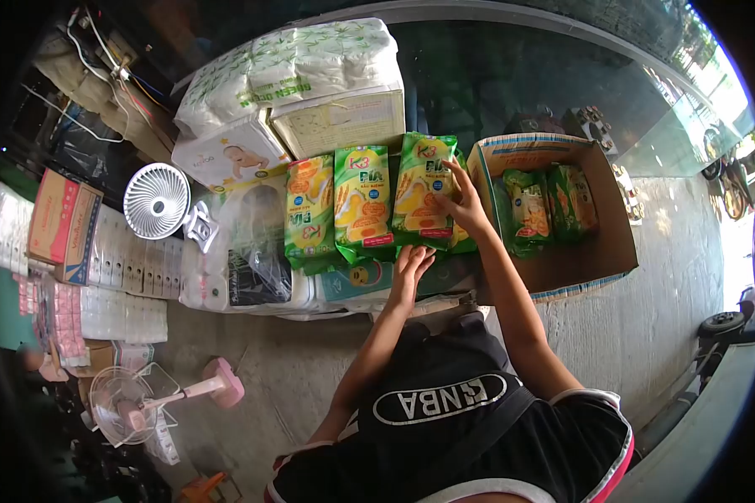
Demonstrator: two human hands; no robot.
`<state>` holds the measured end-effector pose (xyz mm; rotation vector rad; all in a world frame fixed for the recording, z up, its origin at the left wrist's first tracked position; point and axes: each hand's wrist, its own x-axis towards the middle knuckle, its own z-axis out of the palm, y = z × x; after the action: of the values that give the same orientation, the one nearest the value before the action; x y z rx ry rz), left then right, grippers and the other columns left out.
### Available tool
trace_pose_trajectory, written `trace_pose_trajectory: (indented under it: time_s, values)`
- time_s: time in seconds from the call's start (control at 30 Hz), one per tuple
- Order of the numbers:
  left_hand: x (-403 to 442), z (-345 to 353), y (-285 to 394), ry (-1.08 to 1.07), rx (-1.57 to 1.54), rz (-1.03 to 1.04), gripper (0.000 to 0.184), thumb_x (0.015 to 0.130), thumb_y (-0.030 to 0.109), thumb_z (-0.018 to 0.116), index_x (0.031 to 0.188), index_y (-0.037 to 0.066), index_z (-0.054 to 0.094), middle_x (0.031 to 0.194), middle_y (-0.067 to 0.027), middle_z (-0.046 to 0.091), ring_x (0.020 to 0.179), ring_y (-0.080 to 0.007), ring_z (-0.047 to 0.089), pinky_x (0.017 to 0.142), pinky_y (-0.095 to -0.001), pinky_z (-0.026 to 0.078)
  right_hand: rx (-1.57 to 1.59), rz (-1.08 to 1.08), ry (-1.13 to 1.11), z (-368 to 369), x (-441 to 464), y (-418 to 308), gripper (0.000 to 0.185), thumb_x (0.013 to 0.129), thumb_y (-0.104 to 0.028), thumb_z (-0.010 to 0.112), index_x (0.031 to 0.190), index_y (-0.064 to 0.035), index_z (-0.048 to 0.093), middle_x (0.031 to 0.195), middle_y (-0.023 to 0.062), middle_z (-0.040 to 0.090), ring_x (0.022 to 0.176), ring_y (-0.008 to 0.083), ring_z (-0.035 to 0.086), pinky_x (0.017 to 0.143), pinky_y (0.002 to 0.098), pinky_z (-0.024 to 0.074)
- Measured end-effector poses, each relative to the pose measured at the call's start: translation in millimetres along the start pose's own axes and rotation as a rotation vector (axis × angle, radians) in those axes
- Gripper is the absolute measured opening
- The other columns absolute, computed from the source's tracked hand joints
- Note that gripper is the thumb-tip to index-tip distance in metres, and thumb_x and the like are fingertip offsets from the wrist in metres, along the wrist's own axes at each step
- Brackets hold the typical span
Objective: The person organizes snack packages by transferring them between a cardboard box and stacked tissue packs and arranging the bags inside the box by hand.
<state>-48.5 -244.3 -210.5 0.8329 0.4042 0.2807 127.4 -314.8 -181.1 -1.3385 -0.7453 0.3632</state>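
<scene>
A green and yellow packet of pia cakes (423, 186) stands tilted back at the right end of a row. My right hand (467, 204) grips its right edge, with fingers over the printed front. At the bottom edge of this same packet is my left hand (412, 267), fingers curled up against it and partly hidden. To the left are two similar packets, a middle one (362, 197) upright and a left one (309, 205) with its print upside down. Part of another green packet (462, 241) shows behind my right hand.
An open cardboard box (606, 220) on the right holds more green packets (526, 210). Behind the row are a diaper carton (226, 159) and a wrapped tissue pack (289, 67). A white fan (157, 201) stands at left, and a pink fan (218, 384) on the floor.
</scene>
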Motion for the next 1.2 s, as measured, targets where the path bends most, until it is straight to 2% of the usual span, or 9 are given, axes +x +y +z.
trace_pose_trajectory:
  time_s: [0.23, 0.37, 0.57, 0.63, 0.67, 0.83, 0.9, 1.07, 1.2]
  values:
    - [-22.4, 9.4, -4.0, -0.063, -0.109, -0.064, 0.028, 0.086, 0.021, 0.049, 0.106, 0.002, 0.046, 0.109, -0.0134, 0.052, 0.110, -0.0272, 0.047, 0.093, -0.0368, 0.038, 0.093, -0.030, -0.139, -9.5, -10.5, -3.8, 0.057, 0.074, 0.010, 0.052, 0.125, -0.0082, 0.035, 0.142, 0.0098, 0.013, 0.126, 0.0175, 0.024, 0.098, 0.0295, 0.0304]
    - [-19.2, 10.8, -10.6, -0.061, -0.161, -0.053, 0.023, 0.086, 0.020, 0.048, 0.103, 0.003, 0.048, 0.111, -0.0137, 0.052, 0.111, -0.0282, 0.046, 0.094, -0.0381, 0.037, 0.174, 0.006, -0.011, 7.7, -1.3, 5.2, 0.058, 0.068, 0.010, 0.052, 0.122, -0.0041, 0.037, 0.123, 0.0109, 0.040, 0.118, 0.0193, 0.035, 0.097, 0.0291, 0.0283]
    - [-7.4, -17.0, 4.7, -0.037, -0.392, 0.039, 0.014, 0.086, 0.018, 0.047, 0.094, 0.007, 0.051, 0.111, -0.0159, 0.051, 0.110, -0.0289, 0.046, 0.097, -0.0410, 0.035, -0.416, -0.159, 0.258, 35.3, 12.4, 17.2, 0.034, 0.071, -0.001, 0.054, 0.105, -0.0050, 0.052, 0.111, 0.0167, 0.049, 0.109, 0.0319, 0.044, 0.094, 0.0344, 0.0321]
    - [-9.3, -12.8, 1.0, -0.040, -0.337, 0.065, 0.018, 0.086, 0.018, 0.046, 0.099, 0.006, 0.050, 0.113, -0.0163, 0.050, 0.110, -0.0287, 0.046, 0.097, -0.0403, 0.035, -0.380, -0.065, 0.275, 31.0, 12.7, 25.0, 0.036, 0.072, -0.002, 0.055, 0.107, -0.0062, 0.052, 0.114, 0.0160, 0.049, 0.110, 0.0303, 0.044, 0.094, 0.0331, 0.0324]
    - [-9.6, -9.3, -1.6, -0.040, -0.290, 0.099, 0.022, 0.087, 0.019, 0.045, 0.104, 0.006, 0.048, 0.115, -0.0167, 0.049, 0.111, -0.0285, 0.045, 0.096, -0.0395, 0.035, -0.184, 0.003, 0.198, 27.6, 12.2, 28.5, 0.035, 0.077, -0.004, 0.054, 0.112, -0.0029, 0.050, 0.117, 0.0092, 0.049, 0.113, 0.0160, 0.041, 0.095, 0.0268, 0.0300]
    - [-13.5, -8.4, -27.7, 0.047, -0.099, -0.051, 0.038, 0.086, 0.025, 0.048, 0.117, 0.006, 0.038, 0.117, -0.0120, 0.048, 0.111, -0.0223, 0.046, 0.093, -0.0334, 0.036, 0.185, 0.057, 0.289, 28.0, -11.9, 8.5, 0.047, 0.082, -0.013, 0.056, 0.125, -0.0043, 0.041, 0.127, 0.0104, 0.040, 0.116, 0.0176, 0.038, 0.094, 0.0319, 0.0339]
    - [-21.3, -4.7, -32.6, 0.039, 0.137, -0.343, 0.037, 0.086, 0.030, 0.048, 0.114, 0.006, 0.043, 0.108, -0.0093, 0.056, 0.104, -0.0171, 0.051, 0.084, -0.0273, 0.038, 0.161, 0.102, 0.357, 22.2, -28.9, -4.3, 0.044, 0.082, -0.014, 0.055, 0.123, -0.0033, 0.043, 0.120, 0.0108, 0.048, 0.108, 0.0166, 0.046, 0.089, 0.0306, 0.0381]
    - [-38.5, 9.9, -39.7, -0.221, 0.432, -0.490, 0.029, 0.086, 0.034, 0.048, 0.090, 0.007, 0.057, 0.074, -0.0019, 0.061, 0.073, -0.0081, 0.056, 0.065, -0.0187, 0.038, 0.243, 0.178, 0.293, -28.4, -69.8, -7.5, 0.016, 0.085, -0.013, 0.052, 0.094, -0.0006, 0.056, 0.085, 0.0036, 0.060, 0.075, 0.0082, 0.055, 0.068, 0.0199, 0.0435]
    - [-43.9, 60.4, -14.2, -0.412, 0.486, -0.539, 0.032, 0.087, 0.031, 0.047, 0.078, 0.004, 0.059, 0.059, -0.0017, 0.054, 0.052, -0.0074, 0.052, 0.050, -0.0187, 0.040, 0.146, 0.289, 0.367, -100.6, -99.5, -19.2, 0.018, 0.085, -0.016, 0.050, 0.094, -0.0018, 0.057, 0.079, 0.0046, 0.060, 0.071, 0.0093, 0.056, 0.065, 0.0215, 0.0455]
